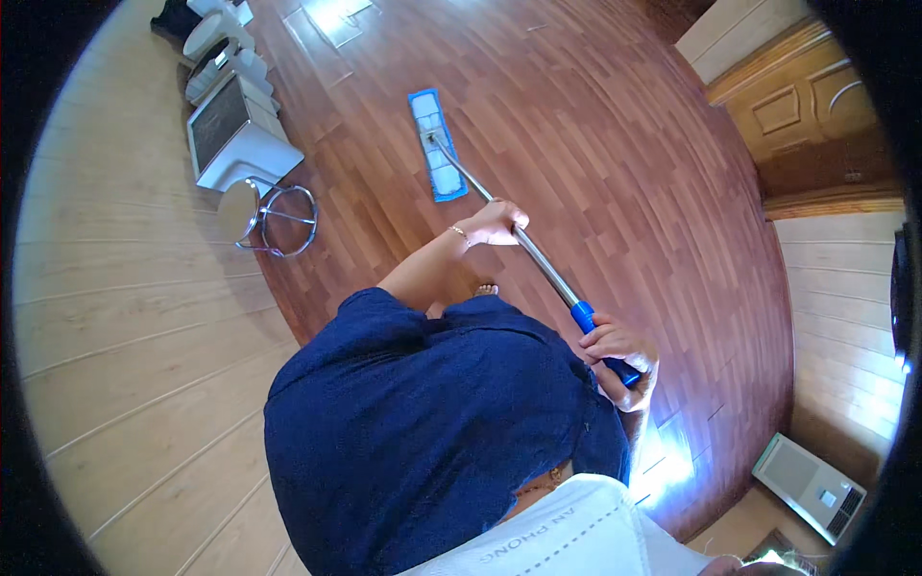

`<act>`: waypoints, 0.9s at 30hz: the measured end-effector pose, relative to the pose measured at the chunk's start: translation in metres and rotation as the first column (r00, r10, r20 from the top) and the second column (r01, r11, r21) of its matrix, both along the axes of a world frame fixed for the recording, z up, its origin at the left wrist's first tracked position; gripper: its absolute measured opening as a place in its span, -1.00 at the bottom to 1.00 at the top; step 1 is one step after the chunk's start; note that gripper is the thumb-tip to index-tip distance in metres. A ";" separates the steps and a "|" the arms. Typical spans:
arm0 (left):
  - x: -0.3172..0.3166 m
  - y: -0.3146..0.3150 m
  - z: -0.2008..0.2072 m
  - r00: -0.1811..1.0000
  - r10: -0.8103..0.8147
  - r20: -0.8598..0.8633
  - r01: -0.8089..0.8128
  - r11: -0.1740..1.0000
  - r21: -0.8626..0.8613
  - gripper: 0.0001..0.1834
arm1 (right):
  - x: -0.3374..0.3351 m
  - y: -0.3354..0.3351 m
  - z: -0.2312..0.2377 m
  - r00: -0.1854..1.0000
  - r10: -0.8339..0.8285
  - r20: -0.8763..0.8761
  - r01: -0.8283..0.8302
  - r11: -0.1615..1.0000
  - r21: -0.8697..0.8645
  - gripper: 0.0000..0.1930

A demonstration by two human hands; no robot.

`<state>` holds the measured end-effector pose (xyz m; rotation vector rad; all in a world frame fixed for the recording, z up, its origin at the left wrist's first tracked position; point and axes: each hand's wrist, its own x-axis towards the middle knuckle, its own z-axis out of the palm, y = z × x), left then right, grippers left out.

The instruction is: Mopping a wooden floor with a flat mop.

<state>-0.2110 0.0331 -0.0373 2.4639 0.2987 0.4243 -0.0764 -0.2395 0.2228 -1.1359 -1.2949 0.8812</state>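
Note:
A flat mop [441, 163] with a pale blue, blue-edged rectangular head lies on the wood-look floor ahead of me. Its metal pole slants from the head back toward my lower right. Partway along that pole my left hand [497, 223] is closed round the bare metal. My right hand [622, 357] grips the blue handle [583, 315] at the pole's near end, fingers wrapped over it. The mop head rests flat, and the pole joins it near its middle.
A round stool [276, 219] with chrome legs stands at the left wall, beside a white box-shaped unit with a dark panel [245, 134]. Beyond it are more white pieces. A wooden door [797, 106] is at far right; a pale wall-side appliance [812, 487] sits at lower right.

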 end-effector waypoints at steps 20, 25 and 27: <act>-0.109 -0.111 0.037 0.914 0.259 -0.311 -0.319 0.934 -0.161 -0.82 | -0.002 -0.039 0.009 0.948 0.138 -0.285 -0.152 0.988 -0.026 -0.71; -0.074 -0.127 0.048 0.948 0.127 -0.290 -0.180 0.970 -0.162 -0.87 | -0.002 -0.078 0.027 0.978 0.031 -0.208 -0.025 0.999 0.032 -0.69; -0.057 -0.132 0.039 0.988 0.030 -0.149 -0.060 0.978 -0.201 -0.87 | -0.007 -0.099 0.038 0.981 -0.034 -0.191 0.043 0.998 0.038 -0.70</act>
